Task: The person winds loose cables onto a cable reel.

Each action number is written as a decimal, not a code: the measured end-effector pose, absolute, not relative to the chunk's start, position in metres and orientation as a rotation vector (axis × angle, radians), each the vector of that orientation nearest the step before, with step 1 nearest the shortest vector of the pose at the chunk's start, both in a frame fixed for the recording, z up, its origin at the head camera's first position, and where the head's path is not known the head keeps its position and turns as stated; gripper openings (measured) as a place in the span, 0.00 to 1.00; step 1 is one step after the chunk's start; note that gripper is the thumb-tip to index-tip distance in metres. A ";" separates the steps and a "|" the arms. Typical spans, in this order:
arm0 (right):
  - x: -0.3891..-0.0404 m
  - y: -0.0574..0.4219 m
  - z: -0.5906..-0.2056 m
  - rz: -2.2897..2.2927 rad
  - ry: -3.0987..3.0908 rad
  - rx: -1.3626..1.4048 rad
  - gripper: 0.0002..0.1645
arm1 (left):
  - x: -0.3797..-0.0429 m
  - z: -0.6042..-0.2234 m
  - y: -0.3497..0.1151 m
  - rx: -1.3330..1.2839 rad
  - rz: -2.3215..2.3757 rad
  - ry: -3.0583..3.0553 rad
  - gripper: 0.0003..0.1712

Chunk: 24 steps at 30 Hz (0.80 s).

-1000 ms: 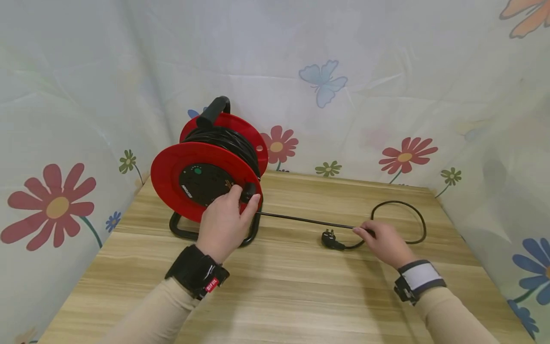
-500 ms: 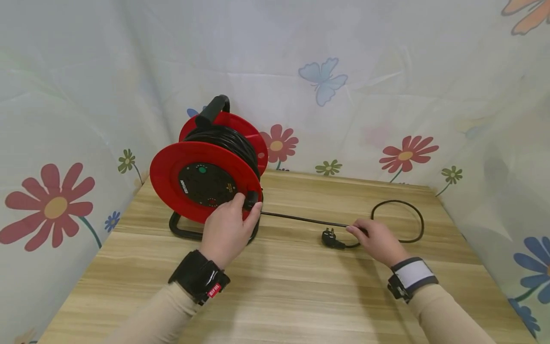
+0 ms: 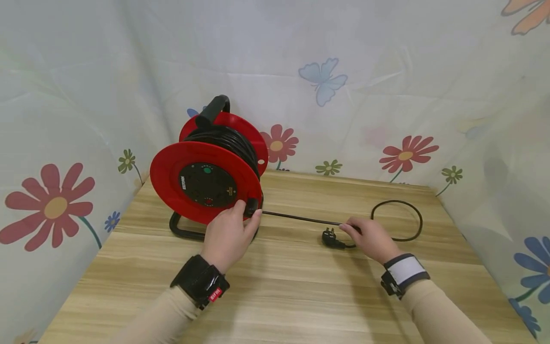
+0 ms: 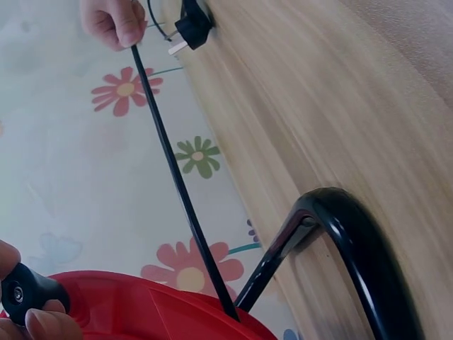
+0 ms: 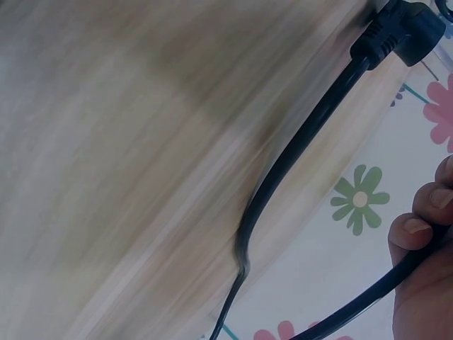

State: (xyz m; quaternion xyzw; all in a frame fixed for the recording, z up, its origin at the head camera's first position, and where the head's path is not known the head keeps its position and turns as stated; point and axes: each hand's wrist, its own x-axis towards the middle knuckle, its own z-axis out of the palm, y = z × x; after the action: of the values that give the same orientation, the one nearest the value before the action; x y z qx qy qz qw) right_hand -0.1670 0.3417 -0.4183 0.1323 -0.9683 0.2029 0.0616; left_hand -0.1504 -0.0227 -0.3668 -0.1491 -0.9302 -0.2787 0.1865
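A red cable reel wound with black cable stands upright on its tubular frame. My left hand grips the black crank knob at the lower right of the reel's face; thumb and fingertips also show around the knob in the left wrist view. The black cable runs fairly straight from the reel to my right hand, whose thumb and fingers pinch it. Beyond that hand the cable loops on the table and comes back to a black plug, lying with its pins up.
The wood-grain table carries the reel at its back left. A black carry handle rises over the reel. A white curtain printed with flowers and a butterfly encloses the table at the back and sides.
The reel's face has turned clockwise, my left hand moving slightly down with the knob. My right hand has shifted left towards the reel with the cable, and the loop has shrunk a little.
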 end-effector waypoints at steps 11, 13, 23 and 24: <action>-0.172 0.332 -0.421 0.635 -2.913 0.422 0.23 | -0.150 -0.376 -0.025 -0.418 -0.729 -2.649 0.18; -0.172 0.330 -0.422 0.647 -2.916 0.428 0.23 | -0.150 -0.378 -0.025 -0.415 -0.721 -2.658 0.19; -0.175 0.318 -0.419 0.614 -2.892 0.451 0.21 | -0.150 -0.386 -0.028 -0.390 -0.691 -2.696 0.19; -0.176 0.317 -0.418 0.610 -2.886 0.456 0.20 | -0.149 -0.387 -0.029 -0.386 -0.690 -2.704 0.19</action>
State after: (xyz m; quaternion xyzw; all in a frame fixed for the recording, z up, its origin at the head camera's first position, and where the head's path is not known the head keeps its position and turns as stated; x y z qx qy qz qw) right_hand -0.1756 0.3169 -0.4183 0.1524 -0.9639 0.2036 0.0783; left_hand -0.1495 -0.0287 -0.3866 -0.1352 -0.9472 -0.2419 0.1613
